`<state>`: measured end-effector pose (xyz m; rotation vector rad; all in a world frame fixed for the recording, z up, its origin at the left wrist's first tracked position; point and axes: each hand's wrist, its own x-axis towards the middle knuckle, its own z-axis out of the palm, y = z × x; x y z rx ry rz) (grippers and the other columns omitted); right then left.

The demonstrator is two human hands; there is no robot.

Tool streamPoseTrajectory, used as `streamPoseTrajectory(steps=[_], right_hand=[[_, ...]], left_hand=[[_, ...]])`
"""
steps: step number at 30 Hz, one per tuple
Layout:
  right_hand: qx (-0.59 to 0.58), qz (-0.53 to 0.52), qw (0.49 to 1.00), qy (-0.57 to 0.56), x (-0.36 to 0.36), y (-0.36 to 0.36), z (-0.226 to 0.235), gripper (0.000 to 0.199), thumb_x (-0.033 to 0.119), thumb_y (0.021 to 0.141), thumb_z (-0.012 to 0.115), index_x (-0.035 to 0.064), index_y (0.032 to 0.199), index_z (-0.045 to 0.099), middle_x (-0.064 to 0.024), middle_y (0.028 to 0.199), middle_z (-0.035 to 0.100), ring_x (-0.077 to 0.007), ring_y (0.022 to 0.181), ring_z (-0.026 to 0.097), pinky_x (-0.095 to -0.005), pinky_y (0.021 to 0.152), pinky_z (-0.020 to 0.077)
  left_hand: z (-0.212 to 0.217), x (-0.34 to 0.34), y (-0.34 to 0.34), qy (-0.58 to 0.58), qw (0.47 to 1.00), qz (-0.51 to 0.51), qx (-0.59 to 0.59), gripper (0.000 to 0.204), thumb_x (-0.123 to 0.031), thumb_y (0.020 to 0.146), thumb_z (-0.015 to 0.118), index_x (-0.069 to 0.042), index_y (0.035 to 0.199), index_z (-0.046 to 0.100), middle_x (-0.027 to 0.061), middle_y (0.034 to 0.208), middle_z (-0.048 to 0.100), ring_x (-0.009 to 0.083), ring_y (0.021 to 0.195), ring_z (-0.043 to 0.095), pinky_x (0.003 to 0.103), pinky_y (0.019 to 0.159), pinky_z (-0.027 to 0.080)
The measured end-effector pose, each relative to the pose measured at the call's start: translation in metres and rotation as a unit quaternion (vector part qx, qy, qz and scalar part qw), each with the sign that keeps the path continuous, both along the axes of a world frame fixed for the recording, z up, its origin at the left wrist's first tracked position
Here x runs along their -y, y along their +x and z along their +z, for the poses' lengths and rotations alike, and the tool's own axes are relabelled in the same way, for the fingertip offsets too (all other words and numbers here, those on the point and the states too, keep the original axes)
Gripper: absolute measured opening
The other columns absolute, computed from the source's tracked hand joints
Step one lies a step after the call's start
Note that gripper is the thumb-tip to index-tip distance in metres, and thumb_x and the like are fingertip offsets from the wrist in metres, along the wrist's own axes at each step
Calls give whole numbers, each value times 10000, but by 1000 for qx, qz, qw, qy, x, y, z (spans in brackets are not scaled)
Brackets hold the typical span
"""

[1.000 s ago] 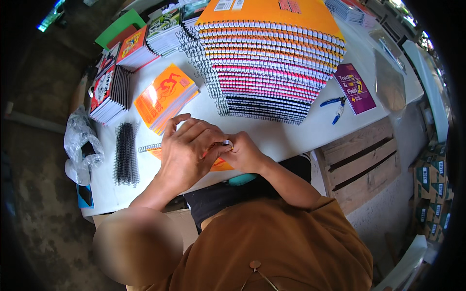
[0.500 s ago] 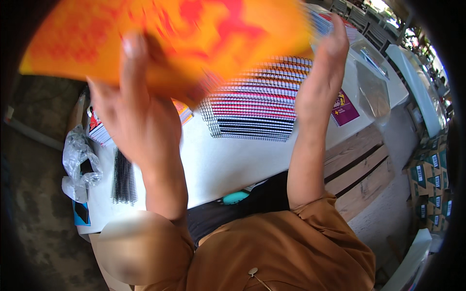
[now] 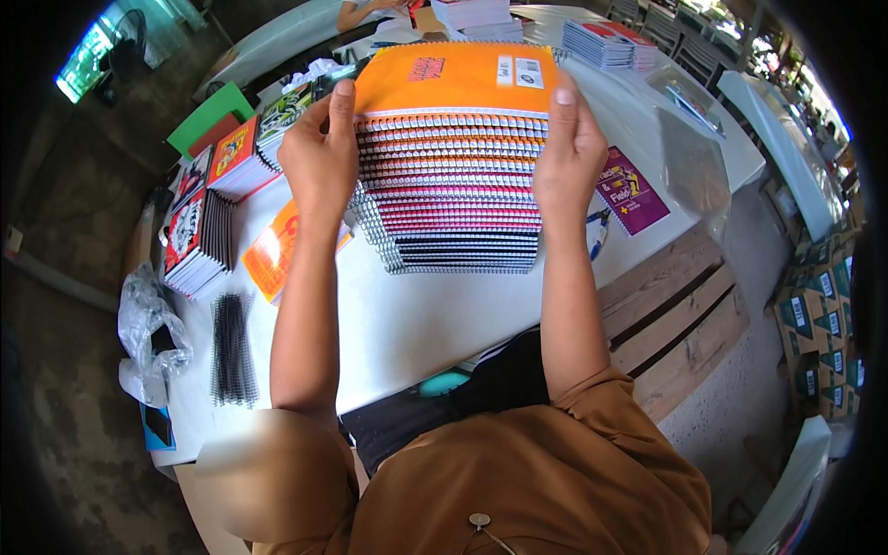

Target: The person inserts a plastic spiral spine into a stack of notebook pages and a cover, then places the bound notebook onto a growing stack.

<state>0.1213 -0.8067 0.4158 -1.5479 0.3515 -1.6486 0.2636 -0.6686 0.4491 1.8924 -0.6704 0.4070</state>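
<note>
An orange spiral notebook (image 3: pixel 481 79) lies on top of a tall stack of spiral-bound notebooks (image 3: pixel 453 199), whose wire edges face me in orange, pink and black rows. My left hand (image 3: pixel 319 153) grips its left side, thumb on the cover. On the opposite side my right hand (image 3: pixel 571 148) holds it the same way, thumb up and fingers along the edge. Beside my left forearm lies another orange notebook (image 3: pixel 271 254), partly covered by the arm. A purple notebook (image 3: pixel 634 191) and pliers (image 3: pixel 598 231) rest right of my right forearm.
Piles of books (image 3: pixel 199 236) line the table's left side, near black wire spines (image 3: pixel 233 347) and a clear plastic bag (image 3: pixel 153 333). More notebooks (image 3: pixel 606 44) stand at the far right. A wooden bench (image 3: pixel 675 314) is at the lower right. Another person's arm (image 3: pixel 365 11) shows at the back.
The orange notebook, raised close in front of me by my left hand, has come down onto the stack. My right hand, earlier apart from it with fingers stretched, now holds its right side.
</note>
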Motion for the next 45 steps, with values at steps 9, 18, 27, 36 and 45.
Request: streamPoseTrajectory(steps=[9,18,27,36,45], right_hand=[[19,-113,993,-7,-6,7,-3,289,213,898,535,-53,920,644,-131,844,671,-190,782,643,-267,724,483],[111,102,970,-189,-76,-20,-68,288,11,850,457,-39,1133,434,-253,1249,447,-333,1205,402,-436,995,324],[-132,597,429,665,-129,5,-180,429,285,886,528,-13,1188,463,-162,1131,552,-249,1040,547,-408,892,435],[-134,643,707,262,-123,2,-136,190,73,862,565,-39,1012,593,-69,917,638,-92,817,581,-246,751,480],[-200,586,779,99,-102,5,-147,219,126,804,669,12,987,630,-8,774,624,-56,630,535,-192,542,448]], left_hand=[[-23,-23,48,-242,963,-118,23,366,-305,884,566,-26,647,573,6,616,559,65,579,441,214,545,363],[-197,-175,76,377,854,89,346,280,-168,833,557,-59,1091,567,135,969,648,276,844,639,367,755,509],[-135,-216,-93,403,888,-203,91,254,-42,746,603,-74,996,634,75,808,658,228,651,628,327,612,502],[-144,-240,-62,-98,973,-65,-199,520,-102,777,584,42,1243,404,144,1201,500,237,1150,445,342,990,306],[-217,-215,-70,-123,917,-96,-367,256,25,806,530,10,1062,532,81,1070,568,157,1031,499,289,862,397]])
